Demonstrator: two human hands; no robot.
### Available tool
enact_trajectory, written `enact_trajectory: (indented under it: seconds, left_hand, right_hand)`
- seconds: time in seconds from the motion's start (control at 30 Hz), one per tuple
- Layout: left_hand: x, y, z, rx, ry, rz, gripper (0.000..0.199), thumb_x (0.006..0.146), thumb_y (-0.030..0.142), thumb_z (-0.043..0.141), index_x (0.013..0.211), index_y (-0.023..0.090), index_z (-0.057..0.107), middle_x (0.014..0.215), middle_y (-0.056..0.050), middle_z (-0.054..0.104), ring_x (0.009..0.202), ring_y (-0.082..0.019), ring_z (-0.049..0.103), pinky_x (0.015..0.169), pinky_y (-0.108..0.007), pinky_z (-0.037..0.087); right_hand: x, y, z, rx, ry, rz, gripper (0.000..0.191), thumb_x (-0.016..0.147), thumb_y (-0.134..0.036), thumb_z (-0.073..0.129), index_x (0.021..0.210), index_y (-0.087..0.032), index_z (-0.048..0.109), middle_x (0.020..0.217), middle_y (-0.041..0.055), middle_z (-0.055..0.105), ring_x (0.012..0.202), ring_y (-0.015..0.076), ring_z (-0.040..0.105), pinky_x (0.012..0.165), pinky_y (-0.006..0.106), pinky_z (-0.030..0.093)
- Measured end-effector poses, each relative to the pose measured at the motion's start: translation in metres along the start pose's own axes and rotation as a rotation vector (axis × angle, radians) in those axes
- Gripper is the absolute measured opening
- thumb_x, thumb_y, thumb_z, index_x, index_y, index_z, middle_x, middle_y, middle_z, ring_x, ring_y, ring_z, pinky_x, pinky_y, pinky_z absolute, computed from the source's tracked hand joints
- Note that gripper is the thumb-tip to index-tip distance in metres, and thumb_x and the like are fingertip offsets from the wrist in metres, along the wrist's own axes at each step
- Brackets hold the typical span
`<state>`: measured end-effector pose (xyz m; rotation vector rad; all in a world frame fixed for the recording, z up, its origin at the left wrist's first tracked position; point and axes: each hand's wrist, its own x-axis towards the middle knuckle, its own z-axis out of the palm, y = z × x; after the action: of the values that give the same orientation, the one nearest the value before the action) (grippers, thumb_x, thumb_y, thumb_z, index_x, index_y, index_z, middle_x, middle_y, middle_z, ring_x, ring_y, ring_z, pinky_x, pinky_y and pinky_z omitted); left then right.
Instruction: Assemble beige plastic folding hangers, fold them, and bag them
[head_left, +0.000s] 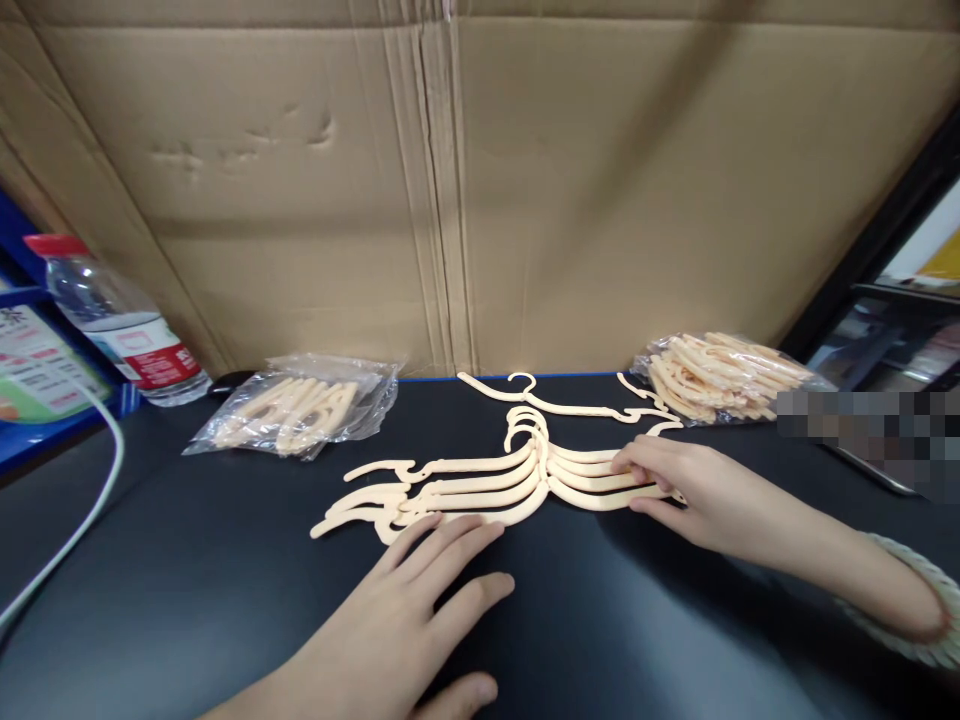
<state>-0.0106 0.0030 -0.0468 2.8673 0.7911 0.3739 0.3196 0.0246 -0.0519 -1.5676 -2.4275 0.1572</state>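
Several cream plastic clothes hangers (510, 490) lie in an overlapping row on the dark table, hooks pointing away from me. My left hand (420, 590) is open, fingers spread and thumb apart, with its fingertips touching the left arm of the nearest hanger. At the right ends of the row, my right hand (682, 485) has its fingers and thumb closed around the hanger arms; how many it grips is hidden. Behind the row lies a separate hanger (570, 408), its right end close to the other hangers' tips.
A clear bag of cream hanger parts (292, 415) lies back left, and a fuller bag (720, 375) back right. A red-capped bottle (142, 340) leans at the left near a white cable (112, 480). A cardboard wall (600, 200) stands behind the black table (247, 560).
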Motion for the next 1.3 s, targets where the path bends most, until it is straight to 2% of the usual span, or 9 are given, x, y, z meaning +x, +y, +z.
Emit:
enact_trajectory:
  seconds: [0.3, 0.5, 0.6, 0.7, 0.77, 0.93, 1.03, 1.13, 1.3]
  left_hand:
    - [0.008, -0.013, 0.002, -0.024, -0.056, 0.008, 0.049, 0.084, 0.027, 0.063, 0.132, 0.028, 0.053, 0.149, -0.009, 0.043, 0.136, -0.033, 0.038, 0.11, -0.055, 0.033]
    - [0.006, -0.019, 0.011, -0.074, 0.041, -0.028, 0.047, 0.084, 0.023, 0.061, 0.13, 0.028, 0.054, 0.148, -0.008, 0.044, 0.138, -0.031, 0.035, 0.113, -0.053, 0.028]
    - [0.005, -0.019, 0.012, -0.082, 0.006, -0.007, 0.047, 0.085, 0.025, 0.062, 0.131, 0.027, 0.054, 0.148, -0.009, 0.044, 0.137, -0.032, 0.037, 0.112, -0.053, 0.029]
    - [0.003, -0.02, 0.014, -0.081, 0.044, -0.02, 0.047, 0.085, 0.025, 0.061, 0.132, 0.028, 0.053, 0.149, -0.009, 0.043, 0.138, -0.032, 0.036, 0.112, -0.053, 0.029]
    - [0.002, -0.02, 0.017, -0.074, 0.07, -0.024, 0.047, 0.086, 0.023, 0.059, 0.133, 0.027, 0.052, 0.15, -0.009, 0.042, 0.138, -0.031, 0.035, 0.113, -0.053, 0.028]
    - [0.004, -0.018, 0.014, -0.107, 0.022, 0.052, 0.044, 0.087, 0.015, 0.053, 0.129, 0.026, 0.054, 0.144, -0.007, 0.049, 0.136, -0.029, 0.039, 0.112, -0.048, 0.033]
    - [0.007, -0.017, 0.008, -0.169, -0.041, 0.12, 0.044, 0.086, 0.012, 0.052, 0.127, 0.026, 0.055, 0.136, -0.007, 0.056, 0.128, -0.026, 0.049, 0.108, -0.041, 0.041]
    - [0.01, -0.016, 0.002, -0.189, -0.078, 0.128, 0.042, 0.087, 0.012, 0.052, 0.126, 0.026, 0.056, 0.134, -0.007, 0.058, 0.125, -0.025, 0.052, 0.106, -0.038, 0.043]
    - [0.011, -0.013, -0.002, -0.18, -0.093, 0.116, 0.042, 0.086, 0.012, 0.053, 0.126, 0.026, 0.057, 0.133, -0.007, 0.059, 0.124, -0.026, 0.053, 0.105, -0.038, 0.044]
  right_hand:
    - [0.007, 0.002, 0.006, -0.009, 0.034, -0.036, 0.019, 0.085, -0.014, 0.052, 0.1, -0.02, 0.061, 0.095, 0.0071, 0.064, 0.083, 0.0199, 0.063, 0.072, 0.032, 0.048]
    - [0.008, 0.006, 0.008, -0.017, 0.046, -0.035, 0.016, 0.086, -0.016, 0.051, 0.099, -0.019, 0.061, 0.097, 0.0079, 0.062, 0.085, 0.0211, 0.062, 0.074, 0.034, 0.048]
    - [0.009, 0.006, 0.007, -0.011, 0.05, -0.018, 0.013, 0.087, -0.017, 0.052, 0.096, -0.02, 0.061, 0.095, 0.0072, 0.062, 0.084, 0.0212, 0.061, 0.075, 0.034, 0.048]
    - [0.008, 0.007, 0.006, -0.019, 0.047, -0.013, 0.015, 0.087, -0.02, 0.053, 0.1, -0.02, 0.06, 0.097, 0.0071, 0.061, 0.084, 0.0217, 0.061, 0.075, 0.035, 0.048]
    - [0.007, 0.006, 0.006, -0.019, 0.051, -0.03, 0.018, 0.087, -0.02, 0.053, 0.104, -0.02, 0.059, 0.099, 0.0078, 0.06, 0.085, 0.0218, 0.061, 0.076, 0.035, 0.048]
    - [0.001, -0.009, 0.002, 0.038, 0.079, -0.137, 0.018, 0.088, -0.018, 0.051, 0.105, -0.021, 0.058, 0.098, 0.0077, 0.061, 0.088, 0.0204, 0.059, 0.077, 0.033, 0.047]
    - [-0.002, -0.019, -0.001, 0.11, -0.033, -0.235, 0.015, 0.089, -0.017, 0.05, 0.099, -0.021, 0.06, 0.091, 0.0049, 0.063, 0.083, 0.0181, 0.059, 0.074, 0.03, 0.045]
    - [-0.004, -0.023, -0.003, 0.156, -0.153, -0.276, 0.014, 0.088, -0.017, 0.052, 0.098, -0.022, 0.061, 0.086, 0.0025, 0.063, 0.077, 0.0163, 0.058, 0.071, 0.028, 0.044]
    - [-0.002, -0.021, -0.002, 0.161, -0.197, -0.24, 0.015, 0.087, -0.018, 0.053, 0.1, -0.022, 0.06, 0.084, 0.0022, 0.061, 0.076, 0.016, 0.056, 0.071, 0.028, 0.043]
